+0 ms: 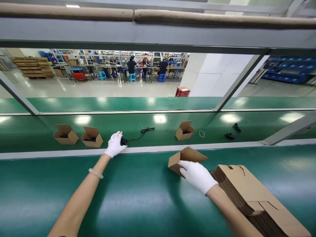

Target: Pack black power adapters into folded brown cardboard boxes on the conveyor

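On the green conveyor belt [138, 210], my right hand [197, 176] is closed around a half-folded cardboard box [185, 159], just beside the flat carton stack [249, 197]. My left hand [115, 144] touches a black corded device [123, 141], but I cannot tell if it grips.

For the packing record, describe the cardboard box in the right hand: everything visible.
The box is plain brown corrugated cardboard, with no printing visible. It is partly folded up from flat into an open, hollow shape, and a flap stands at its upper edge. It sits tilted, gripped by the white-gloved right hand, which covers its near lower part. It is over the green conveyor belt, just left of a stack of flat cardboard blanks. Whether it touches the belt cannot be told.
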Demonstrator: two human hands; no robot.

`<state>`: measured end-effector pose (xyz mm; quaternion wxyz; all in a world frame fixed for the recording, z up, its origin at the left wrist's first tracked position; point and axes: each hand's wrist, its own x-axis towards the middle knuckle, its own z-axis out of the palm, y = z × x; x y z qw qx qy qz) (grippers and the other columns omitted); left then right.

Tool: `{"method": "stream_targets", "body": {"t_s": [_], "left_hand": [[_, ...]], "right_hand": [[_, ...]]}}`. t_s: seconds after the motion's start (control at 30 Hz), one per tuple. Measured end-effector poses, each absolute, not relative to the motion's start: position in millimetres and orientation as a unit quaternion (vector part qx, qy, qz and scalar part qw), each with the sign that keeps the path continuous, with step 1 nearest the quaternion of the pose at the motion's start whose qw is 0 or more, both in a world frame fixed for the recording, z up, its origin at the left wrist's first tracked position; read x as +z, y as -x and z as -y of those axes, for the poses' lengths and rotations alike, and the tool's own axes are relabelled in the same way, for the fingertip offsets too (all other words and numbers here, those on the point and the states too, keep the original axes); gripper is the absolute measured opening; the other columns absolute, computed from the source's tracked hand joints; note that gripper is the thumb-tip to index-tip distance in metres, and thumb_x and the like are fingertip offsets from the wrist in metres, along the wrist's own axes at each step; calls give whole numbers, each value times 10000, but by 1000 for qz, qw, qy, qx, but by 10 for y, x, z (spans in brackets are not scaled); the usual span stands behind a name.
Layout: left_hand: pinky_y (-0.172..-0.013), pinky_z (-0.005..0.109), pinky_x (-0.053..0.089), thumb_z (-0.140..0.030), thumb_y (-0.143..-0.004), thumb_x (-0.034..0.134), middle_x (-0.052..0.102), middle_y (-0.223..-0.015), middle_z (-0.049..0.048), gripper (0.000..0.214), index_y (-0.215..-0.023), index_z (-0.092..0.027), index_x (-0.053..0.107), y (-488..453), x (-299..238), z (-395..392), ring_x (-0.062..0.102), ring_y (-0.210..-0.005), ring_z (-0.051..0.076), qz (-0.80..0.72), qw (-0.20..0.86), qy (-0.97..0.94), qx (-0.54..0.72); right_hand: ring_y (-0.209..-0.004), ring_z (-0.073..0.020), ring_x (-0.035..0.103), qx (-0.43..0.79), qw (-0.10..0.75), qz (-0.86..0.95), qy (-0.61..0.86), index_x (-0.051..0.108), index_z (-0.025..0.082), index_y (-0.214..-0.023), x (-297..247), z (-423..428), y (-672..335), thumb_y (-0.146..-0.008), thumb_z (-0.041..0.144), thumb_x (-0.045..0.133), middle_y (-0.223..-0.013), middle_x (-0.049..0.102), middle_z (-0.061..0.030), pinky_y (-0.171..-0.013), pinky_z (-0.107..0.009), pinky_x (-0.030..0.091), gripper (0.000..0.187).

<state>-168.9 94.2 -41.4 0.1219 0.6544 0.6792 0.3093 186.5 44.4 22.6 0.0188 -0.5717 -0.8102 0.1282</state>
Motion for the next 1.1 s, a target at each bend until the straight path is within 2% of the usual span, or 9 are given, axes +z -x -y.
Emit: {"method": "stream_targets", "body": {"t_s": [0.1,0.3,0.43,0.53,0.63,0.73,0.83,1.0,1.1], "left_hand": [[-1046,508,279,-332,-572,690,523,-1270,155,573,-1110,-162,586,2067,-525,-1149,362,-1250,389,-703,149,-636,282],[-980,480,350,-445,-539,709,635,-1065,87,341,-778,-211,640,2279,-598,-1119,490,-1119,360,-700,209,-617,292],[-992,464,368,-566,-531,703,649,-1040,110,493,-816,-182,584,2247,-481,-1014,541,-1074,319,-650,246,-608,383],[-946,434,430,-663,-622,602,630,-1089,142,571,-901,-176,498,2093,-292,-976,577,-1049,271,-595,261,-589,481],[-862,384,492,-694,-710,498,632,-1029,91,527,-905,-208,438,1823,2,-925,622,-966,210,-525,268,-561,581],[-647,269,533,-591,-706,622,602,-767,-11,431,-847,-214,470,1463,353,-784,631,-680,124,-358,375,-478,710],[-395,145,403,-528,-713,664,560,-670,-39,368,-843,-209,533,1098,644,-561,529,-477,58,-232,486,-396,744],[-307,122,306,-529,-732,645,584,-708,-24,353,-857,-205,581,800,829,-263,507,-452,46,-185,510,-355,762],[-336,117,340,-488,-765,631,607,-739,-15,319,-884,-196,585,813,780,-188,549,-498,51,-209,471,-341,786]], "right_hand": [[-716,-251,654,40,-71,817,571,677,194,-913,192,-419,-1885,-784,118,423,-797,702,-100,-620,-317,409,294],[-721,-215,643,1,22,840,542,633,193,-888,302,-223,-1743,-859,205,391,-820,690,-64,-632,-308,415,243],[-655,-188,613,48,58,872,483,616,208,-813,327,-170,-1543,-870,217,385,-746,669,-28,-595,-301,407,238],[-731,-206,621,77,113,873,469,628,191,-945,259,-245,-1294,-857,234,431,-869,679,-55,-663,-331,429,219],[-843,-217,614,148,162,864,453,558,168,-1166,176,-375,-976,-827,301,506,-1109,629,-104,-753,-356,443,368],[-917,-222,591,245,173,849,435,421,137,-1330,119,-445,-643,-755,388,600,-1256,534,-144,-794,-348,444,652],[-936,-238,577,333,160,838,400,381,129,-1364,76,-365,-366,-636,445,705,-1230,542,-143,-782,-334,447,858],[-688,-168,570,493,162,791,323,645,238,-1020,-17,7,-225,-570,309,742,-774,641,29,-621,-262,439,466],[-580,-140,532,535,210,748,333,658,205,-822,-19,113,-397,-661,211,619,-623,587,35,-549,-243,423,166]]}}
